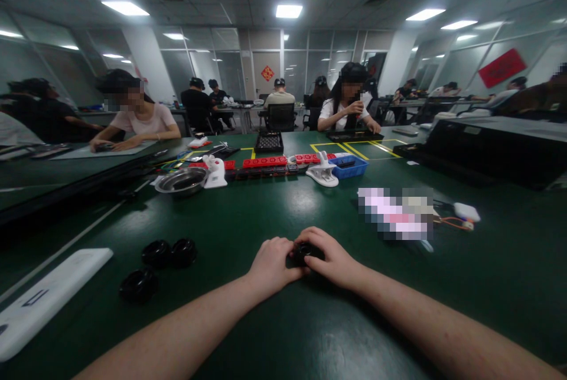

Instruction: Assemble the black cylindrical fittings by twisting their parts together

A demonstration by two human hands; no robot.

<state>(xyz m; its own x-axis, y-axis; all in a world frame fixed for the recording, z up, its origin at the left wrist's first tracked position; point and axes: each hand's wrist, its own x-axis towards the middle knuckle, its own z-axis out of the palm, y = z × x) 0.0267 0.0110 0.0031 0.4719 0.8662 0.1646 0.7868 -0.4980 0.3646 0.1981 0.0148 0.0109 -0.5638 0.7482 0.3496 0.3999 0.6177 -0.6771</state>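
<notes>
Both hands meet over the green tabletop around a glossy black round part (306,252). My right hand (331,257) curls over it from the right, thumb at the near side and fingers across the far side. From the left, my left hand (273,263) presses against it with bent fingers, and some fingertips are hidden. The part lies low, at or just above the table. Off to the left are similar glossy black round parts: one (156,253) beside another (183,252), and a third (139,285) nearer to me.
A long white case (53,300) lies at the left. Farther back stand a metal bowl (181,182), white clip stands (322,172), red power strips (264,162) and a blue tray (349,166). A large black box (482,152) is at the right. Two people sit across the table.
</notes>
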